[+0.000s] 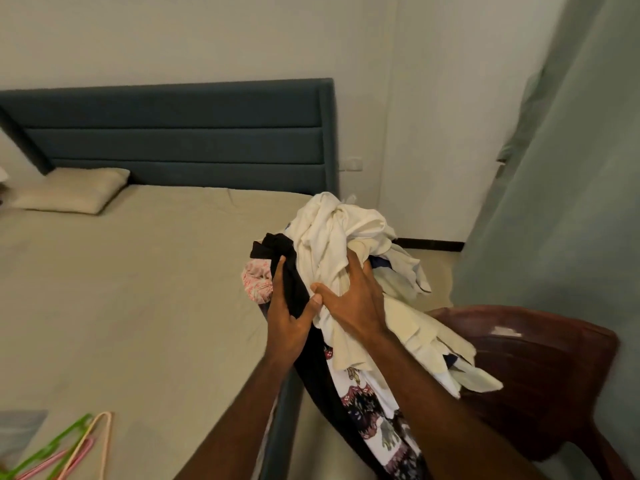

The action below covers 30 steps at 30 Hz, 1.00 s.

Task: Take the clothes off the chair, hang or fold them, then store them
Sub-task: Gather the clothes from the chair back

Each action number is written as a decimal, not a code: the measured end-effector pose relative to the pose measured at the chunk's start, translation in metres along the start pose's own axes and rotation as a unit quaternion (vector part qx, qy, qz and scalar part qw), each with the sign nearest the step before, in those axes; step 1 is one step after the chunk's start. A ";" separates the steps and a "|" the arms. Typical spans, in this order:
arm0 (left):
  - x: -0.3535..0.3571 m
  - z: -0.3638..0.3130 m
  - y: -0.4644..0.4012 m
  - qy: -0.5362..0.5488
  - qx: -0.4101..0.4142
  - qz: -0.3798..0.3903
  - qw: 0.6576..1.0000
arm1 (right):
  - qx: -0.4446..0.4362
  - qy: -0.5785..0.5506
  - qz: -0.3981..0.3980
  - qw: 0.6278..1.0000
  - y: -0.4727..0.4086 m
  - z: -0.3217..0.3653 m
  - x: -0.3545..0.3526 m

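Note:
Both my hands hold a bundle of clothes (332, 233) in the air, between the bed and the chair. It is mostly cream and white cloth, with a black garment (294, 292), a pink piece (254, 280) and a patterned white one (374, 410) hanging down. My left hand (287, 313) grips the black garment on the left of the bundle. My right hand (353, 299) clutches the cream cloth. The dark red plastic chair (540, 368) stands lower right, its seat bare where visible.
A bed with a beige sheet (138, 289) fills the left, with a pillow (72, 190) and a dark teal headboard (173, 133). Plastic hangers (65, 448) in green, pink and peach lie at the bed's near corner. A green curtain (571, 202) hangs on the right.

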<state>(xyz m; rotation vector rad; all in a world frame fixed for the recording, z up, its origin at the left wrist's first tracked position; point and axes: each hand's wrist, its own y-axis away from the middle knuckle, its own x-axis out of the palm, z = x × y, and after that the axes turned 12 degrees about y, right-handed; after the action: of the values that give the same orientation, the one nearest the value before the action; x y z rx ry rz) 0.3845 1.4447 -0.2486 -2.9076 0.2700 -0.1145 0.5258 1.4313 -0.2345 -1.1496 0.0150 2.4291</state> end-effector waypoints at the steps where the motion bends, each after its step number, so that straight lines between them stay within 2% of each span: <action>1: -0.023 0.003 -0.008 -0.002 -0.001 -0.002 1.000 | -0.002 0.000 0.001 1.000 -0.003 0.017 0.018; 11: -0.197 0.006 -0.099 -0.056 0.016 -0.038 0.998 | -0.025 -0.017 0.039 0.999 -0.060 0.158 0.139; 16: -0.279 -0.016 -0.173 -0.176 0.058 -0.046 0.982 | -0.072 -0.070 0.034 0.994 -0.118 0.222 0.193; 20: -0.339 -0.020 -0.230 -0.278 0.058 -0.054 0.957 | -0.107 -0.058 0.039 0.992 -0.167 0.266 0.236; 22: -0.364 -0.009 -0.258 -0.351 0.011 -0.043 0.935 | -0.116 -0.019 0.077 0.990 -0.188 0.279 0.257; 23: -0.374 0.001 -0.269 -0.408 -0.032 -0.033 0.912 | -0.119 0.026 0.118 0.986 -0.199 0.282 0.271; 26: -0.391 0.042 -0.279 -0.579 -0.162 0.014 0.799 | -0.114 0.227 0.242 0.936 -0.216 0.280 0.315; 27: -0.389 0.057 -0.273 -0.597 -0.179 0.029 0.781 | -0.122 0.259 0.262 0.922 -0.213 0.277 0.329; 30: -0.376 0.111 -0.250 -0.597 -0.161 0.057 0.784 | -0.186 0.281 0.308 0.890 -0.196 0.258 0.371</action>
<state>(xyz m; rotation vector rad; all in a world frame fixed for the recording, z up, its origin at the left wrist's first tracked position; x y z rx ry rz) 0.0697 1.7791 -0.3219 -2.5736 0.2214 1.8457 0.2107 1.8038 -0.3043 -2.2936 0.1126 2.5646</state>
